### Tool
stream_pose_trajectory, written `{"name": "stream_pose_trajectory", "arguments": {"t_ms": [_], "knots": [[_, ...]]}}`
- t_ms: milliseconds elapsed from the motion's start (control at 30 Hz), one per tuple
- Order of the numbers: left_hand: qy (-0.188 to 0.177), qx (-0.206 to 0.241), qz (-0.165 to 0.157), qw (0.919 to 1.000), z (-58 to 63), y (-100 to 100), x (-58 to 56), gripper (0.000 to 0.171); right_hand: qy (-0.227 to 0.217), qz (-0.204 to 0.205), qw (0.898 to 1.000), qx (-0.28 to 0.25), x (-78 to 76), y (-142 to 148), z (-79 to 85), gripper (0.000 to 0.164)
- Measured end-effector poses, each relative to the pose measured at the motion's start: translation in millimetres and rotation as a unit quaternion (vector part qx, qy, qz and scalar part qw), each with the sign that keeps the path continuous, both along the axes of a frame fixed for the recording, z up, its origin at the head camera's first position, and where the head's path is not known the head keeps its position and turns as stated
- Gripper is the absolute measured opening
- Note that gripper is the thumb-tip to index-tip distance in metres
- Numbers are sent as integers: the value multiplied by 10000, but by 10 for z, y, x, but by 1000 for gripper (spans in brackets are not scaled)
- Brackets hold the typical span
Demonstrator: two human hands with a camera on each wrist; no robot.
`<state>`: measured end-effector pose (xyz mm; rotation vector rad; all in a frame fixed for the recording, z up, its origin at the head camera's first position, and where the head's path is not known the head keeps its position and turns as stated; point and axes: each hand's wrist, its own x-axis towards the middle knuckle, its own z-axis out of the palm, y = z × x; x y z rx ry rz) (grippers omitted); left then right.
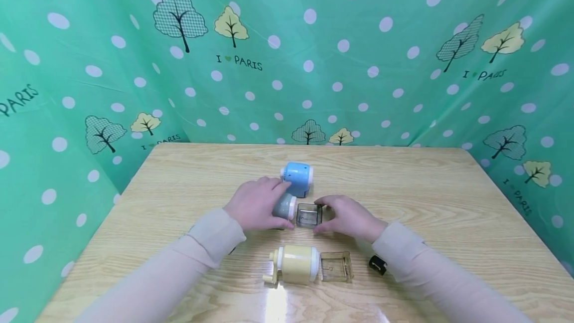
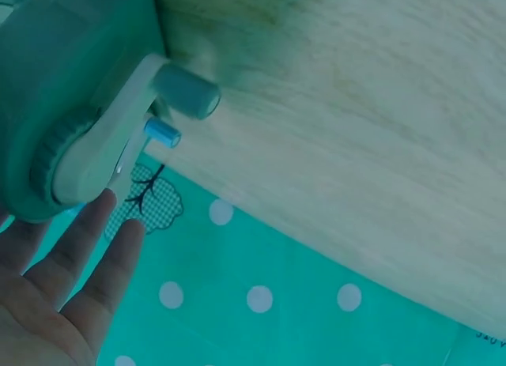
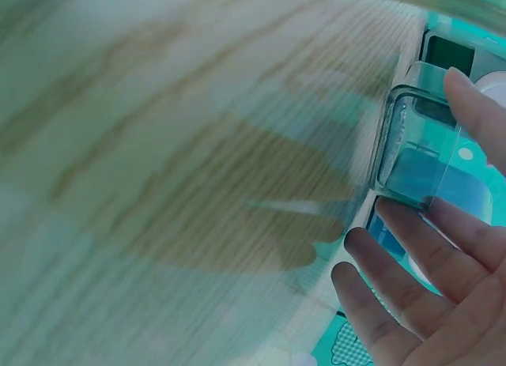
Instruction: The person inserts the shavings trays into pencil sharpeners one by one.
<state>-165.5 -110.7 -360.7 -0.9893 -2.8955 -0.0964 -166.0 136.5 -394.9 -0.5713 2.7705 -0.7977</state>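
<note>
My left hand (image 1: pixel 258 204) holds a grey-blue crank pencil sharpener (image 1: pixel 283 207) with thumb and fingers on either side, hiding much of it. In the left wrist view its crank handle (image 2: pixel 111 133) sticks out past the fingers. My right hand (image 1: pixel 347 217) pinches a clear smoky shavings drawer (image 1: pixel 308 215) between thumb and fingertips, just right of that sharpener. The drawer (image 3: pixel 415 149) stands apart from the sharpener's body in the right wrist view. Behind the left hand stands a blue pencil sharpener (image 1: pixel 297 178).
Nearer the front lies a cream pencil sharpener (image 1: pixel 296 264) with its crank to the left. Its amber see-through drawer (image 1: pixel 336 266) is at its right side. A small black object (image 1: pixel 378 264) is by the right sleeve. A green dotted cloth (image 1: pixel 314 64) hangs behind the wooden table (image 1: pixel 430 188).
</note>
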Motion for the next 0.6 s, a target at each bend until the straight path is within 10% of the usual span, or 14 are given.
{"name": "stream_pose_trajectory", "arguments": {"t_ms": [600], "knots": [[-419, 62, 93, 9991, -162, -9, -8, 107, -125, -106, 9999, 23, -15, -40, 12, 69]]}}
